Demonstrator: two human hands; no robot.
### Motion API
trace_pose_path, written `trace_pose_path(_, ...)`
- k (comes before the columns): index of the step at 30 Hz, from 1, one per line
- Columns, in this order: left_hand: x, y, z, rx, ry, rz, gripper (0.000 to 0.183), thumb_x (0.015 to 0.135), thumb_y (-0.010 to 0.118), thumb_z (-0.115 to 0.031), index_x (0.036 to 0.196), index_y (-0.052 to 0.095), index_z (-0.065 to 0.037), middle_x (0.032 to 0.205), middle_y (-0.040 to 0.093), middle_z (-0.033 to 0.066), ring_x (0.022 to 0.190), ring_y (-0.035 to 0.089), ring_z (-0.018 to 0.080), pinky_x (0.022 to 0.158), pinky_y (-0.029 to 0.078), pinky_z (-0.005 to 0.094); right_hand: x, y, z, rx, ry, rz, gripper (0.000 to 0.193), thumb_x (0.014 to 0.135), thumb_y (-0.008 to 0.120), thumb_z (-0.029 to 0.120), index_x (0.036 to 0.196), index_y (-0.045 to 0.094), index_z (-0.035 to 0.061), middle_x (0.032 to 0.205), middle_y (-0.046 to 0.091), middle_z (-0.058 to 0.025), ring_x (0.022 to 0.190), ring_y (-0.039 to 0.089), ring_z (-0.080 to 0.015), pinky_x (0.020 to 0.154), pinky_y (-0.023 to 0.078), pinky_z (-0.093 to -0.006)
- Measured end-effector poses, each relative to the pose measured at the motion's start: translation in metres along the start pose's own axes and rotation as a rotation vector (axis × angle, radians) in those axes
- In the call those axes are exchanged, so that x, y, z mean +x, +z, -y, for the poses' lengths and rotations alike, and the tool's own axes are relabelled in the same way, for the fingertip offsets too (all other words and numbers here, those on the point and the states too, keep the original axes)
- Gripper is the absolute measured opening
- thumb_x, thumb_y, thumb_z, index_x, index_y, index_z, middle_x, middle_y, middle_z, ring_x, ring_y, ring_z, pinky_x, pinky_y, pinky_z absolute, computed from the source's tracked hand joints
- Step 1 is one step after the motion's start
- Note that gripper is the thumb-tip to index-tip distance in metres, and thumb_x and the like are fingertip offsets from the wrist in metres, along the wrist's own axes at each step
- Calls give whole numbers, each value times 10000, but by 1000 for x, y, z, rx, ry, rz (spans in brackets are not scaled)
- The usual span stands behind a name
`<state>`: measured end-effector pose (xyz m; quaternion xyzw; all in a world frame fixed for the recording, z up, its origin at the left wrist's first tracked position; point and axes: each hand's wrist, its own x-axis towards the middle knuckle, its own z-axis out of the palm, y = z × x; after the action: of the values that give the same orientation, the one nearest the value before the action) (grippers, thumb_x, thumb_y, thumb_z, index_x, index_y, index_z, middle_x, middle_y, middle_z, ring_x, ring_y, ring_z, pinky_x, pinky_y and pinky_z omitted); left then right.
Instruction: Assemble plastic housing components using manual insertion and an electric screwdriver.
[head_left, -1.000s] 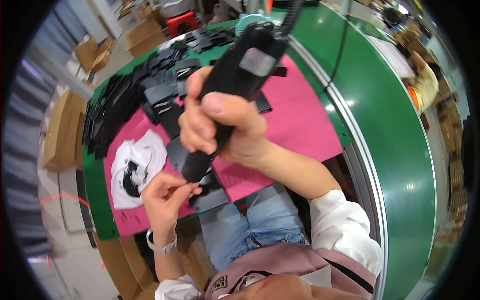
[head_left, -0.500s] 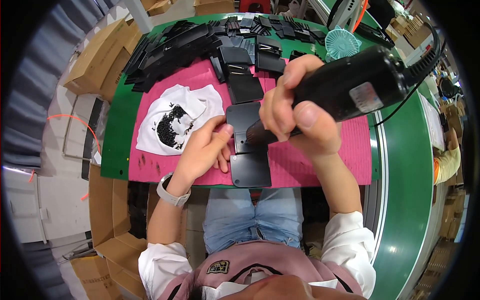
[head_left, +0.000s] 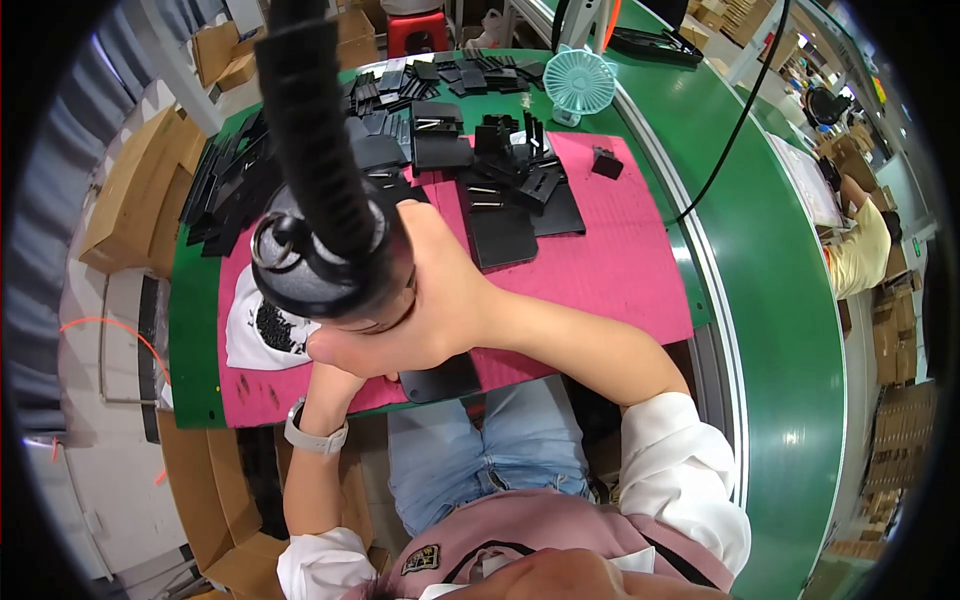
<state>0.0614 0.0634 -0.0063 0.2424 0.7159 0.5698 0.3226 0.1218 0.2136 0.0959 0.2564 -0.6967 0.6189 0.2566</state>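
Observation:
My right hand [head_left: 445, 300] is wrapped round a thick black electric screwdriver [head_left: 330, 275], whose ribbed cord sleeve rises toward the top of the picture. The tool's tip is hidden beneath its body and my hand. Below it, my left hand [head_left: 337, 385] is mostly covered, so its fingers hardly show. Small black screws [head_left: 275, 330] lie heaped on a white cloth [head_left: 243, 325], just left of the screwdriver. A flat black plastic panel [head_left: 445, 380] lies by the near edge of the pink mat, partly under my right hand.
The pink mat [head_left: 630, 240] covers part of a green table [head_left: 790, 420]. Black panels [head_left: 505, 235] and small parts are piled at its middle and far side. A teal fan [head_left: 580, 82] stands at the back. Cardboard boxes [head_left: 140, 190] sit left; another person's yellow sleeve [head_left: 860, 250] shows right.
My right hand has swung the screwdriver leftward from the black panel to beside the screw heap, over my left hand. The whole view has shifted, showing more of the table's right side.

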Motion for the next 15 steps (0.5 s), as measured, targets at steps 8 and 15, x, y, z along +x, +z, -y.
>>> trace_pose_path(8,-8,8,-12,-20,87,-50,159,915,500,-144,987,500,-2,656,589,82,461,570,143,385,409,247,2,6,-7,176,-15,-55,269,607,732,108,791,564,7,642,551,-28,567,481,-94,569,418,-241)
trace_pose_path(15,-8,11,-10,-51,99,-47,155,924,515,-171,941,541,-19,613,539,50,420,506,130,364,370,235,3,5,-7,157,-22,-79,262,616,726,98,801,565,5,660,550,-15,604,480,-72,579,417,-240)
